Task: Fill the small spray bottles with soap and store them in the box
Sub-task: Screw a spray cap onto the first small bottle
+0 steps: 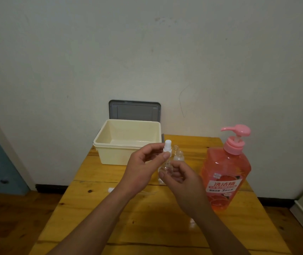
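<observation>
1. Wooden worktop (147,229): stands against the wall and carries all the items.
2. Box (110,153): cream, open, empty inside, at the far left of the worktop. The grey lid (134,111) stands upright behind it, against the wall.
3. Soap bottle (226,173): pink, upright, pump head fitted, at the right of the worktop, well apart from the box.
4. Left grip (143,162): thumb and fingers pinch the white spray head (167,145) of the small spray bottle (165,167).
5. Right grip (182,179): fingers curl round the clear body of the same bottle, held above the worktop between box and soap bottle.
6. Second small bottle (178,157): clear, just behind the grips; detail blurred.
7. Small white part (110,189): lies on the worktop, left of the left forearm.
</observation>
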`<state>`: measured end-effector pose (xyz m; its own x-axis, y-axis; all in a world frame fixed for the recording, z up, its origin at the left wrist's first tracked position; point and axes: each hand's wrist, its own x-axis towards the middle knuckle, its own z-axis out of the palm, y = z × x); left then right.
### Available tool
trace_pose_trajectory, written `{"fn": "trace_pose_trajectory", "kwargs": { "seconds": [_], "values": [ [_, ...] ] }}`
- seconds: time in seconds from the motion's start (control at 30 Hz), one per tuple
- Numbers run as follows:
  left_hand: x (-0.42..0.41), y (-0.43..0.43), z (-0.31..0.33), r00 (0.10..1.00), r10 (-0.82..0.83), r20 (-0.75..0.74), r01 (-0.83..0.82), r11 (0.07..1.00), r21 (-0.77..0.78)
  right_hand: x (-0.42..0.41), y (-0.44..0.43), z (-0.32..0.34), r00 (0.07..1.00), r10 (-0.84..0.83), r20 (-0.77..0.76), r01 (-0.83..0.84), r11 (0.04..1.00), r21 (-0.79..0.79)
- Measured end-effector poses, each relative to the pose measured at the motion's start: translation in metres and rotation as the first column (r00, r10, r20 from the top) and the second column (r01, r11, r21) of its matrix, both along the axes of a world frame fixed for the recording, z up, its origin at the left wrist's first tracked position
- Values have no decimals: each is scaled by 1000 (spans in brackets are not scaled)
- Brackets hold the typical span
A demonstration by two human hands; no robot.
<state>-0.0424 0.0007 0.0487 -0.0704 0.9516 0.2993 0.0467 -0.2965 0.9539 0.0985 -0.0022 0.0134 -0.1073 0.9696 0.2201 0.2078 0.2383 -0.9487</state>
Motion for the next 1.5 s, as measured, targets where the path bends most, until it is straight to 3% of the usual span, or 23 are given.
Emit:
{"fn": "trace_pose_trajectory", "kwargs": {
  "seconds": [0.57, 1.5],
  "values": [
    [-7, -2, -11, 998, -62, -31, 60, 996, -59, 1, 3, 0, 1000, 9, 24, -10, 1000, 18],
    [-11, -2, -7, 998, -52, -22, 52, 999, -2, -3, -3, 6, 999, 28, 37, -29, 999, 36]
  ]
}}
